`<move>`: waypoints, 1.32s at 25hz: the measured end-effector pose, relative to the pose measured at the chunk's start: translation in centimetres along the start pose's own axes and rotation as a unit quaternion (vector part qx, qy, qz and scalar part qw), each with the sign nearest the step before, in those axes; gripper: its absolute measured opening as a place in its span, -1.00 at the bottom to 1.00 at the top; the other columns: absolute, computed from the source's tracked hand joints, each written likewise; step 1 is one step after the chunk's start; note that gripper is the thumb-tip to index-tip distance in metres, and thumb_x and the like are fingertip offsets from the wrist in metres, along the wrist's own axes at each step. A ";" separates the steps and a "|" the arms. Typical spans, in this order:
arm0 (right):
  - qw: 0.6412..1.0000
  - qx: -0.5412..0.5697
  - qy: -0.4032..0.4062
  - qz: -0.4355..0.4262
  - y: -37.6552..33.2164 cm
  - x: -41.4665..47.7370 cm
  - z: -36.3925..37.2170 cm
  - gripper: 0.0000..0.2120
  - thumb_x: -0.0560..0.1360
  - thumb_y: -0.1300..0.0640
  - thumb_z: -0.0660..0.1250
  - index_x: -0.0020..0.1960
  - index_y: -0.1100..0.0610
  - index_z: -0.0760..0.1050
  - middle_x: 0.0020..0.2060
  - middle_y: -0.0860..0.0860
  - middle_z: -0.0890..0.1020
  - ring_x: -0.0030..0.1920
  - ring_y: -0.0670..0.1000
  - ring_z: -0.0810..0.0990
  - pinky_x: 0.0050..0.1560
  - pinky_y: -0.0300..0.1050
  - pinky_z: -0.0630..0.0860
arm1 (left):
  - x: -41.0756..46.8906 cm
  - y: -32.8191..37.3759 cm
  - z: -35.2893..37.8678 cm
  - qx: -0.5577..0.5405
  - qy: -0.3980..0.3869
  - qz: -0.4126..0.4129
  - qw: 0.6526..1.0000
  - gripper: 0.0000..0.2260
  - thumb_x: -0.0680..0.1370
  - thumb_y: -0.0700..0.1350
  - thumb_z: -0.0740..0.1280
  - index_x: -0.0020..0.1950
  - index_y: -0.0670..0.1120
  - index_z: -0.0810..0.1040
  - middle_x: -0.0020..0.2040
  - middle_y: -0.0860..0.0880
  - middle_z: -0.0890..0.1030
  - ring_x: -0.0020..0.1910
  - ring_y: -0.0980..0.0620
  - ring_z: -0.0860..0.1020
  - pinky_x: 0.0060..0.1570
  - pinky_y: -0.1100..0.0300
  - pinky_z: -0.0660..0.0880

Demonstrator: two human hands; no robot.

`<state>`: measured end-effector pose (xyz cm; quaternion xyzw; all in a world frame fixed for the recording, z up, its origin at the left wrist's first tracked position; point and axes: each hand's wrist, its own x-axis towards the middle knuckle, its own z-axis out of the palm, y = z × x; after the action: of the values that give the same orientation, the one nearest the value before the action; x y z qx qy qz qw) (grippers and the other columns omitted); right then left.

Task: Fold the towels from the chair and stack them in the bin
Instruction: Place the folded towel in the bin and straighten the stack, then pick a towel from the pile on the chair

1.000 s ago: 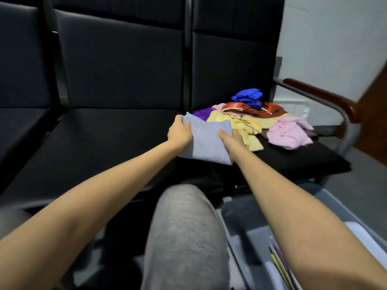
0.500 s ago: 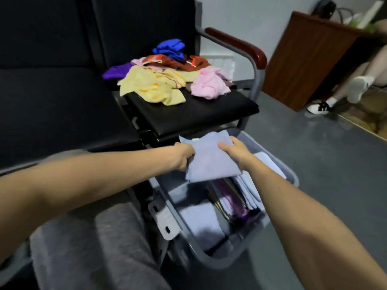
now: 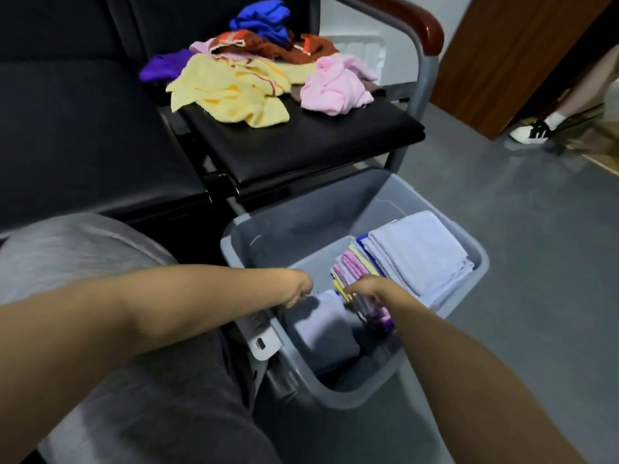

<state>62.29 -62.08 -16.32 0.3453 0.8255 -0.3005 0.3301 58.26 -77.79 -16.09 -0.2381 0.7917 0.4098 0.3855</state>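
- The left hand (image 3: 296, 288) is gripping the top edge of the folded towel (image 3: 323, 326), fingers curled.
- The right hand (image 3: 366, 289) is reaching beside it; its grip is too blurred to tell.
- The folded towel is lying inside the bin (image 3: 301, 209), next to the stacked towels (image 3: 415, 259).
- Loose towels (image 3: 231, 88) are lying on the chair (image 3: 301, 142).

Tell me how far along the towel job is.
Done: folded towels stand stacked in the bin. In hand: the left hand holds a lavender towel inside it, the right hand at the stack. Left: loose towels, yellow, pink, purple, blue and brown, lie unfolded on the chair.
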 end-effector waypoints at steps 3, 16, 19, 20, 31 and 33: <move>0.995 0.067 0.014 -0.073 -1.9 0.7 -0.9 -0.86 0.56 0.06 0.25 -0.04 0.14 0.42 -0.17 0.08 0.49 -0.31 -0.01 0.41 -0.37 -0.23 0.28 | 1.6 1.2 -1.1 -0.002 -0.037 0.056 0.998 -0.74 0.63 -0.18 0.18 0.23 -0.33 0.36 0.14 -0.15 0.41 0.06 -0.09 0.42 0.08 0.11 0.38; 0.877 0.325 0.172 -0.309 -18.9 -5.6 -10.6 -0.53 0.54 0.03 0.30 -0.51 0.12 0.30 -0.70 -0.06 0.33 -0.67 -0.12 0.25 -0.56 -0.27 0.17 | -5.4 16.8 -11.6 -0.120 -0.131 0.323 0.930 -0.73 0.56 -0.28 0.14 -0.32 -0.13 0.46 -0.43 0.01 0.50 -0.43 0.14 0.43 -0.36 0.34 0.35; 0.874 0.251 0.186 -0.371 -22.8 -5.9 -12.5 -0.60 0.55 0.05 0.27 -0.44 0.09 0.30 -0.60 -0.03 0.28 -0.58 -0.10 0.20 -0.62 -0.35 0.10 | -4.6 19.2 -15.3 -0.151 -0.070 0.382 0.909 -0.74 0.57 -0.28 0.16 -0.31 -0.12 0.45 -0.39 -0.02 0.52 -0.40 0.09 0.42 -0.34 0.30 0.35; 0.873 0.222 0.193 -0.388 -24.0 -5.6 -12.9 -0.62 0.55 0.07 0.27 -0.42 0.09 0.30 -0.56 -0.03 0.29 -0.55 -0.11 0.21 -0.61 -0.38 0.12 | -3.9 20.1 -16.6 -0.164 -0.040 0.400 0.901 -0.76 0.57 -0.27 0.17 -0.29 -0.12 0.43 -0.34 -0.05 0.51 -0.39 0.08 0.43 -0.36 0.28 0.35; 0.865 0.139 0.257 -0.407 -36.3 1.8 -18.9 -0.66 0.47 0.29 0.23 0.23 0.12 0.40 -0.38 -0.05 0.42 -0.38 -0.08 0.39 -0.23 -0.16 0.33 | 6.5 32.1 -26.5 0.025 0.259 0.453 0.853 -0.63 0.54 -0.26 0.20 0.34 -0.09 0.40 0.20 -0.06 0.54 0.13 -0.10 0.52 -0.05 0.18 0.43; 0.856 0.141 0.268 -0.419 -38.3 4.2 -19.3 -0.59 0.46 0.31 0.21 0.29 0.11 0.38 -0.30 -0.07 0.44 -0.28 -0.06 0.44 -0.10 -0.12 0.39 | 9.3 34.5 -26.4 0.057 0.262 0.470 0.841 -0.50 0.53 -0.22 0.27 0.46 -0.09 0.25 0.35 -0.09 0.44 0.29 -0.11 0.45 0.18 0.11 0.39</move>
<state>24.08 -68.75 2.42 0.0766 0.8973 -0.4196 -0.1139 17.88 -81.30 2.14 0.0868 0.9019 0.4185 -0.0625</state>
